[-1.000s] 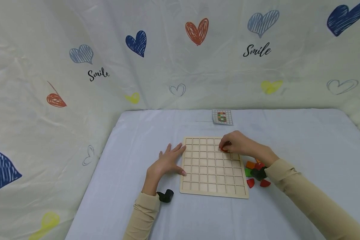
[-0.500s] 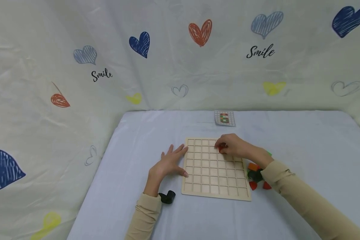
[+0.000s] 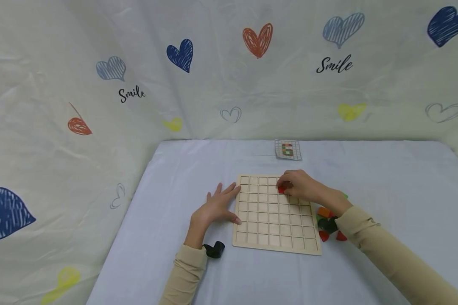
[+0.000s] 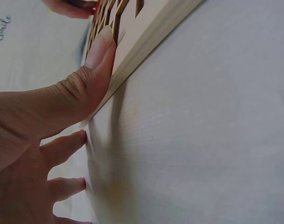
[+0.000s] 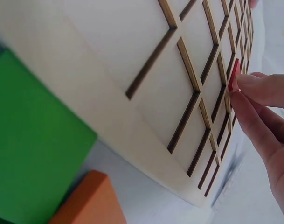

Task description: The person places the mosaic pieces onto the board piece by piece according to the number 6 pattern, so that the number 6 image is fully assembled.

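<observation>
A pale wooden board point(image 3: 269, 226) with a grid of recessed squares lies on the white-covered table. At its left edge my left hand point(image 3: 213, 207) spreads its fingers, with the thumb point(image 4: 97, 58) lying on the board's rim. My right hand point(image 3: 303, 185) pinches a small red piece point(image 3: 281, 190) between thumb and fingertips, over a square near the far side of the board. The right wrist view shows that red piece point(image 5: 234, 77) right at the grid, partly covered by the fingertips.
Right of the board lie loose pieces, among them an orange one point(image 3: 323, 212), a red one point(image 3: 323, 236) and a large-looking green one point(image 5: 34, 140). Some are hidden under the right wrist. A card point(image 3: 288, 150) with a coloured grid pattern lies behind the board.
Relative to the board, my right hand has shifted slightly left with the red piece, which shows more plainly now. The left hand stays at the board's edge. The head view has moved a little.
</observation>
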`<state>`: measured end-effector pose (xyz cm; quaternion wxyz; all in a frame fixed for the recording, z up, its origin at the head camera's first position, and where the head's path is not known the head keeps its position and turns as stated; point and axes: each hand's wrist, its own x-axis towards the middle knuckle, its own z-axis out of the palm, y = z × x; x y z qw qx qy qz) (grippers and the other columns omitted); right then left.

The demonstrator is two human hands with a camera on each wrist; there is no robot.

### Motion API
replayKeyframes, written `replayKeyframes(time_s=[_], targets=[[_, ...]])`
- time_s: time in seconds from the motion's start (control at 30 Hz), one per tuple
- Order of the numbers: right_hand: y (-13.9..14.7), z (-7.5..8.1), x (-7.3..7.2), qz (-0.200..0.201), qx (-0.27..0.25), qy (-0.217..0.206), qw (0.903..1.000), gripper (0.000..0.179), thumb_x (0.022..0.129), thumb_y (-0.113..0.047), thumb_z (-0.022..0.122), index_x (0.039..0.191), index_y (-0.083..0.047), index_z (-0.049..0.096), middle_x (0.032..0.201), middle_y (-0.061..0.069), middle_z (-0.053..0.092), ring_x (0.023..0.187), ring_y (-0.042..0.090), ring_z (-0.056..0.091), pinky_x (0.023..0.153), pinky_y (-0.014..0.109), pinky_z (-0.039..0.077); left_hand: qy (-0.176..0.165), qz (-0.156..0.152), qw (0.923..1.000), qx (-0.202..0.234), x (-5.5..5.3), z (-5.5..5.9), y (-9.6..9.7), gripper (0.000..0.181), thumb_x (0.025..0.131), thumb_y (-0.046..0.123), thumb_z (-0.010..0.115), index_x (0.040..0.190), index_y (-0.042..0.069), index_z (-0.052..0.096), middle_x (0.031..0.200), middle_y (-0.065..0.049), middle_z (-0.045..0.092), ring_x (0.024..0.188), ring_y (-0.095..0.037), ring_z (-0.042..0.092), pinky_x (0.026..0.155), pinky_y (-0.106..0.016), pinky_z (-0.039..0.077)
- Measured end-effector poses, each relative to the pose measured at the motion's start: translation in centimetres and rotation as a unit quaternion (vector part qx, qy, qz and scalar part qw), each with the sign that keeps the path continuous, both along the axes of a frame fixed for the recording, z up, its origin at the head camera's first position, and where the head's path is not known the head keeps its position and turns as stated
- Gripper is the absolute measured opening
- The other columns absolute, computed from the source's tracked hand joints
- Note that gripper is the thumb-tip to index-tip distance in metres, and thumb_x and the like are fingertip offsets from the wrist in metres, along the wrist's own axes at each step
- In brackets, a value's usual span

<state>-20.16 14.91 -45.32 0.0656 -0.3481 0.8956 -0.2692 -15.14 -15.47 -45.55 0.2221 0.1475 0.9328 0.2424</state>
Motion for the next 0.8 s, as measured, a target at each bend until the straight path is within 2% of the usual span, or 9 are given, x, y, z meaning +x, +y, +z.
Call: replayKeyframes(time_s=[0.37, 0.8], targets=[[0.8, 0.6, 0.7, -0.023, -0.006, 0.002, 0.9997, 0.014, 0.089, 0.005, 0.073, 0.102, 0.001, 0.077, 0.098, 0.01, 0.075, 0.087, 0.023, 0.069, 0.078, 0.04, 0.06, -0.002, 0.006, 1.0, -0.004, -0.1, 0.3, -0.1, 0.11, 0.075, 0.031, 0.092, 0.164, 0.019, 0.029, 0.173, -0.001, 0.017, 0.16, -0.041, -0.002, 0.121, -0.074, 0.002], [3.7, 1.1, 2.3, -0.049, -0.001, -0.028, 0.9984, 0.019, 0.09, 0.003, 0.071, 0.107, -0.001, 0.077, 0.102, 0.006, 0.076, 0.09, 0.02, 0.067, 0.082, 0.04, 0.06, -0.003, 0.006, 0.9999, 0.009, 0.0, 0.0, 0.1, 0.11, 0.074, 0.029, 0.093, 0.164, 0.019, 0.03, 0.173, -0.002, 0.018, 0.16, -0.041, -0.002, 0.121, -0.074, 0.002]])
